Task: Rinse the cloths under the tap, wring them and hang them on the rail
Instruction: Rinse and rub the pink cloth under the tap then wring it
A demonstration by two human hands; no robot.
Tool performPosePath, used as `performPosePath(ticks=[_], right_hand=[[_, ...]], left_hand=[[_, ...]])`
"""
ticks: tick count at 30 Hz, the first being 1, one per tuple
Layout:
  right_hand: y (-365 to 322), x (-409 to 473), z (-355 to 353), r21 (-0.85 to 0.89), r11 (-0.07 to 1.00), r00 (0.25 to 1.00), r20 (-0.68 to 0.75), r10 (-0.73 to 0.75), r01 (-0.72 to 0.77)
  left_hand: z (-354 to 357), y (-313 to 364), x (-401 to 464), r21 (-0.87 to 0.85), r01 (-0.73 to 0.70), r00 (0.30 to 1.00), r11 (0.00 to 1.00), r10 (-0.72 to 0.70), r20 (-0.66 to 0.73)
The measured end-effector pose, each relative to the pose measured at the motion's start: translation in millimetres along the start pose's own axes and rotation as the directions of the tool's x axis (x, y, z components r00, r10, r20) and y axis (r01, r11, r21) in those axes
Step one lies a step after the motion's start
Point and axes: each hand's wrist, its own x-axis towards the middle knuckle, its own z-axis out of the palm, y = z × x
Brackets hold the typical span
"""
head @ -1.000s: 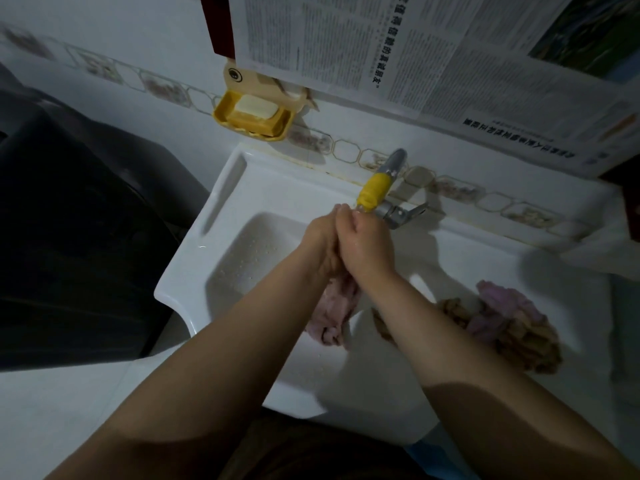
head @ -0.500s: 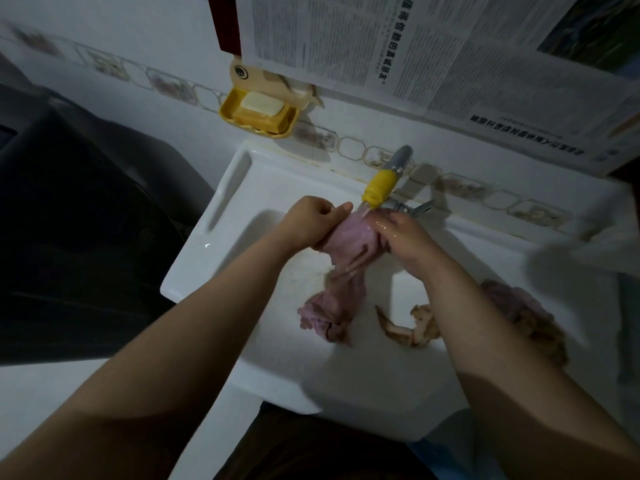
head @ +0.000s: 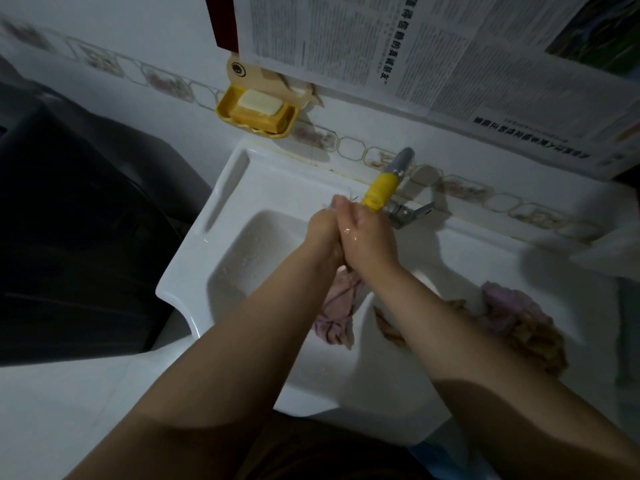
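Two hands met at the middle of the head view, pressed side by side under the mouth of the tap [head: 382,188]. The left hand [head: 322,233] and the right hand [head: 372,237] were both curled round the upper end of a pink cloth [head: 337,311], squeezing it between them; the rest of the cloth hung down from their heels into the white sink [head: 194,271], toward 6 o'clock. Holding it bunched this close to the yellow-sleeved spout looked meant to keep it in the stream while it was rubbed or wrung, with runoff falling into the basin. At 4 o'clock from the hands a heap of further cloths [head: 512,317], pink and tan, lay on the sink's right ledge, probably waiting their turn or already rinsed; I could not tell which.

Water itself was hard to make out in the dim light, beyond a wet glint on the right hand, so whether the tap ran was uncertain. The fingertips were hidden behind the knuckles. No rail showed anywhere. At 11 o'clock a yellow soap dish [head: 256,112] with a bar hung on the tiled wall, below a newspaper sheet [head: 433,53] cut off at the top edge. A dark bulk filled 9 o'clock, unidentifiable.
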Motion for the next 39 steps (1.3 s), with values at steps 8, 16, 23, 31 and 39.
performPosePath(ticks=[8,16,23,31,39], right_hand=[[3,-5,3,-0.022,0.999,0.999,-0.023,-0.033,0.033],[31,26,-21,0.18,0.98,0.988,0.148,0.055,-0.081],[31,27,-39,0.153,0.973,0.835,0.546,0.062,-0.173],[39,30,-42,0.505,0.795,0.805,0.592,-0.036,-0.336],[48,28,-33,0.724,0.578,0.917,0.381,0.121,-0.377]], left_hand=[[0,-1,4,0.009,0.044,0.999,0.999,-0.044,-0.031],[-29,18,7,0.53,0.022,0.969,0.847,-0.15,0.198],[-59,50,14,0.683,-0.34,0.87,0.646,-0.061,0.49],[-48,22,16,0.503,-0.298,0.859,0.811,-0.002,0.512],[-71,-13,23,0.051,-0.193,0.913,0.98,0.16,0.376]])
